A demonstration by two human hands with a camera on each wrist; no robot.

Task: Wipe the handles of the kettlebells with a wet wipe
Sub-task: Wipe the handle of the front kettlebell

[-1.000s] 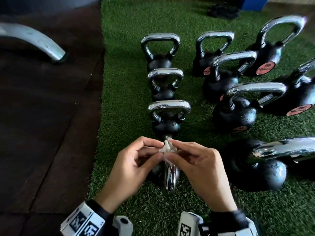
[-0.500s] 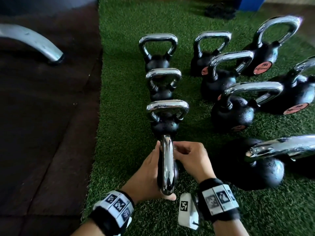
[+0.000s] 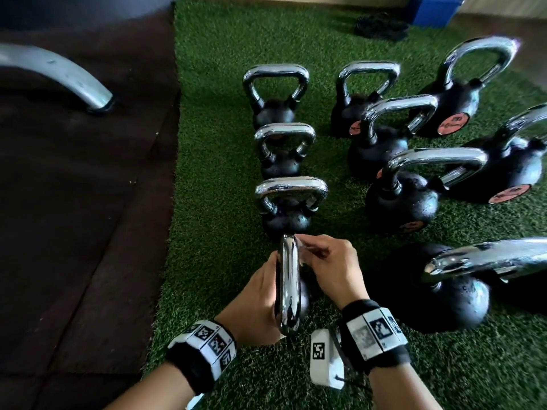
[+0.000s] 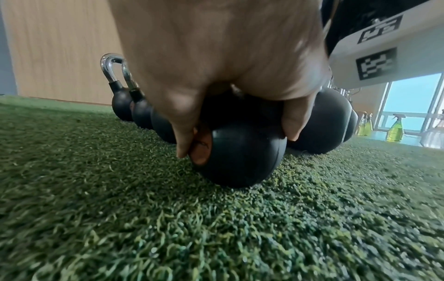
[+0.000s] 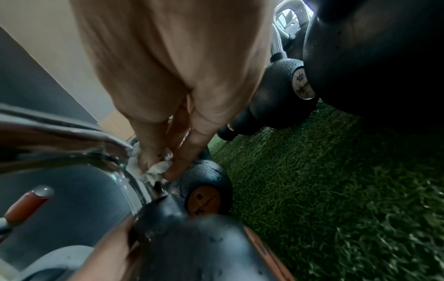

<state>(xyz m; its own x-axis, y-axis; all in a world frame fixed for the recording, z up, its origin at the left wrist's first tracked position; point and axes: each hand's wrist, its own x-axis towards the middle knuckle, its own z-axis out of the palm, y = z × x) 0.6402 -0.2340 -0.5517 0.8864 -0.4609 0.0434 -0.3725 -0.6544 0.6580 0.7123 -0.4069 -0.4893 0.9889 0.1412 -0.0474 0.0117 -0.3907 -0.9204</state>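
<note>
The nearest small black kettlebell stands on green turf, and its chrome handle shows end-on in the head view. My left hand grips the kettlebell's round body from the left, thumb and fingers curled round it. My right hand is on the right of the handle. It pinches a crumpled white wet wipe against the far end of the chrome, near where the handle meets the body. In the head view the wipe is mostly hidden by the fingers.
Several more chrome-handled kettlebells stand in two rows ahead and to the right; a big one sits close to my right wrist. Dark rubber flooring with a curved grey metal bar lies left of the turf. Spray bottles stand far off.
Both hands came down from holding the wipe above the handle. The left hand took hold of the kettlebell's body and the right hand brought the wipe onto the handle.
</note>
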